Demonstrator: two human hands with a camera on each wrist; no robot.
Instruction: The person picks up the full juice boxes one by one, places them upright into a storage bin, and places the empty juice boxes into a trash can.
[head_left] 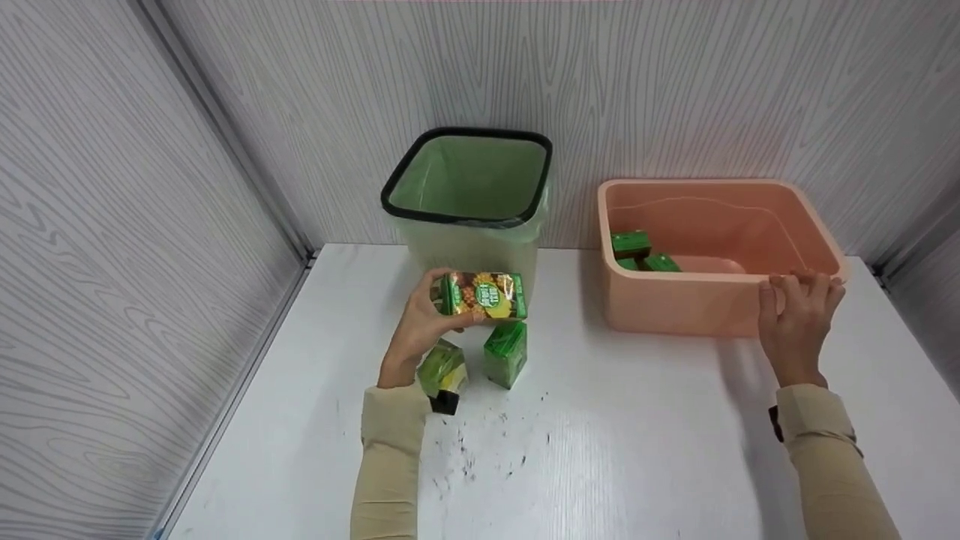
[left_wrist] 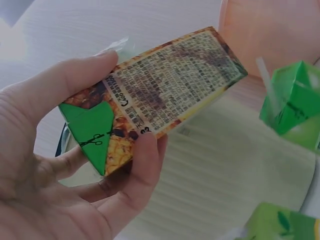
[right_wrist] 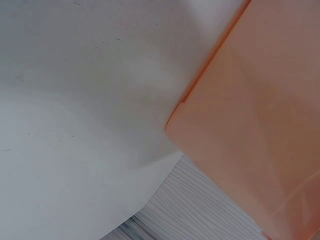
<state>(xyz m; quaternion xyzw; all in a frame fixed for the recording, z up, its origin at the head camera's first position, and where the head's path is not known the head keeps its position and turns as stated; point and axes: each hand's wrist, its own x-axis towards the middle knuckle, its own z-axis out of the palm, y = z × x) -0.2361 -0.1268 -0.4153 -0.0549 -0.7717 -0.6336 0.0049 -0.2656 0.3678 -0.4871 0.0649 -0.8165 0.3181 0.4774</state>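
Note:
A small juice carton (head_left: pixel 487 295) with a fruit picture is held sideways in my left hand (head_left: pixel 420 322), between thumb and fingers. In the left wrist view the carton (left_wrist: pixel 180 75) turns its printed text panel and folded green end to the camera. It is in front of the pale green waste bin (head_left: pixel 472 244). Two more cartons are near that hand: a green one (head_left: pixel 506 356) and a light green one (head_left: pixel 441 366). My right hand (head_left: pixel 799 322) grips the near rim of the pink tub (head_left: pixel 675 304) at its right corner; the right wrist view hides its fingers.
Several green cartons (head_left: pixel 631 244) lie inside the pink tub at its left. The waste bin has a black rim (head_left: pixel 465 132) and stands against the back wall (head_left: pixel 660 82). Dark specks dot the white table (head_left: pixel 600 435). A straw (left_wrist: pixel 267 82) shows beside one carton.

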